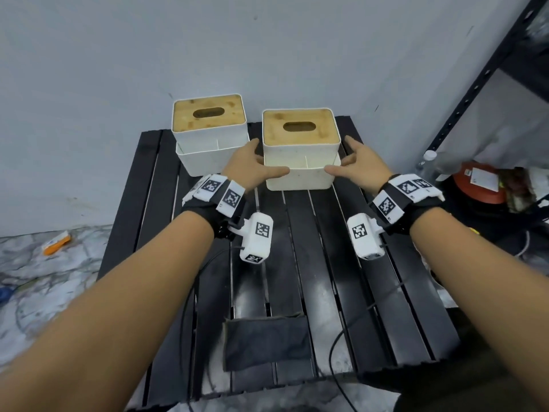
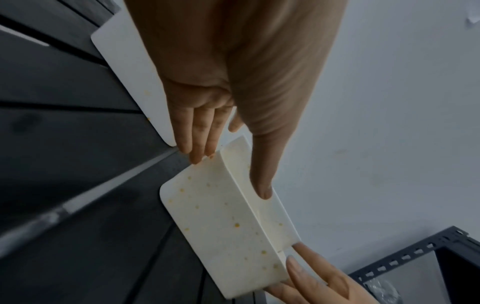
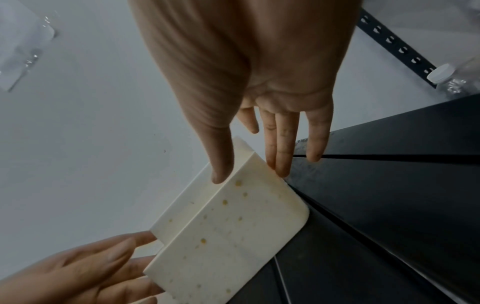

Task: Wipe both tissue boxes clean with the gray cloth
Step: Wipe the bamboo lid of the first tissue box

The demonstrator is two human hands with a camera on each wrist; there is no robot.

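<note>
Head view: the left hand [image 1: 246,168] and right hand [image 1: 361,168] press straight fingers against the right tissue box [image 1: 300,150]; each grip is open, the gray cloth [image 1: 266,341] lies apart.

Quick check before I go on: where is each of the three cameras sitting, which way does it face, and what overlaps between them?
Head: worn high, looking forward and down at the black slatted table, two tissue boxes, gray cloth; both forearms show.
Left wrist: looks along the left hand at the right tissue box, its front speckled yellow; the right hand's fingertips show at the far end.
Right wrist: looks along the right hand at that box; left fingers opposite.
Shared: all three show both hands flanking the right tissue box.
</note>
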